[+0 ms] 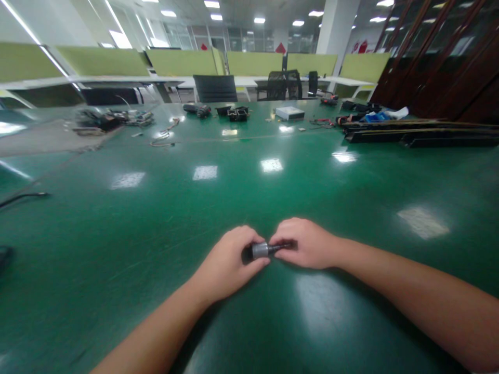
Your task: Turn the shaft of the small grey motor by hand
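Between my hands, just above or on the green tabletop (pixel 234 202), lies a small black-and-silver cylinder (pixel 260 250) with a thin dark stem; I cannot make out its exact kind. My left hand (pixel 231 259) wraps thumb and fingers round the thick black-and-silver body from the left. From the right, my right hand (pixel 306 243) pinches the narrow dark stem between thumb and fingers. The piece lies roughly level, its stem pointing right. My fingers cover part of both its ends.
Toward the far edge are a grey-white box (pixel 289 113), black parts (pixel 237 113), a pale cable (pixel 163 137) and a heap of electronics (pixel 113 118). Long black strips (pixel 421 132) lie at the far right. A black cable (pixel 25 196) reaches in at the left.
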The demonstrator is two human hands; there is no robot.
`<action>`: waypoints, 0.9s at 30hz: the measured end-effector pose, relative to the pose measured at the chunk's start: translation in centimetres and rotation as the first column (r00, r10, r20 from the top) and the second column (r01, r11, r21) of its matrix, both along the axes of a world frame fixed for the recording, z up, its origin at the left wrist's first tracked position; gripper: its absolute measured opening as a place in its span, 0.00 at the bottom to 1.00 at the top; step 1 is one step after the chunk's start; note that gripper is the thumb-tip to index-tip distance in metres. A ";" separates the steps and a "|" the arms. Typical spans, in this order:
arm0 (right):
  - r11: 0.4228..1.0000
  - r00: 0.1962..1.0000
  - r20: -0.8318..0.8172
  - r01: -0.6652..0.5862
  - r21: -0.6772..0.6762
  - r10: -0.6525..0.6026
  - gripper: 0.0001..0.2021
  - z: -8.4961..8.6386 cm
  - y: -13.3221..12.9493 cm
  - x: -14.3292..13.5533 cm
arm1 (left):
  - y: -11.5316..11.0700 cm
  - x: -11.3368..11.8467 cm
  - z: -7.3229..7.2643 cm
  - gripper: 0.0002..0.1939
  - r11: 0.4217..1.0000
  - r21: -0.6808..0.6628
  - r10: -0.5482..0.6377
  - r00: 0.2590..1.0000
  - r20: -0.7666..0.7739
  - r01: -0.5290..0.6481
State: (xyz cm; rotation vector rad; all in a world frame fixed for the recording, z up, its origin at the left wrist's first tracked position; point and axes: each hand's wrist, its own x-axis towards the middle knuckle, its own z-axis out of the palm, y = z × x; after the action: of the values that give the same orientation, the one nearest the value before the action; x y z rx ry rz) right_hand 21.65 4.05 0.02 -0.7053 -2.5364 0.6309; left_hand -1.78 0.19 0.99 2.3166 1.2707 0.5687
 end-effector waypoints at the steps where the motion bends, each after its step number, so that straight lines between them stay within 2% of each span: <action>1: 1.000 1.000 -0.002 -0.004 0.001 0.004 0.08 0.0 0.0 0.0 | 0.0 0.0 0.0 0.10 1.000 0.003 -0.001 1.000 0.000 0.001; 27: 1.000 1.000 -0.021 -0.018 0.025 0.018 0.06 0.1 0.0 0.0 | 0.0 0.1 0.2 0.09 1.000 0.005 -0.008 1.000 -0.008 0.008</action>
State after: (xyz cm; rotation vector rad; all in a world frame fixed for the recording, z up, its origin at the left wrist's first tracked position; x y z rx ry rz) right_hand 21.64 4.02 0.10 -0.6647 -2.5298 0.6081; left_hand -1.69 0.18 1.21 2.3286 1.2649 0.5610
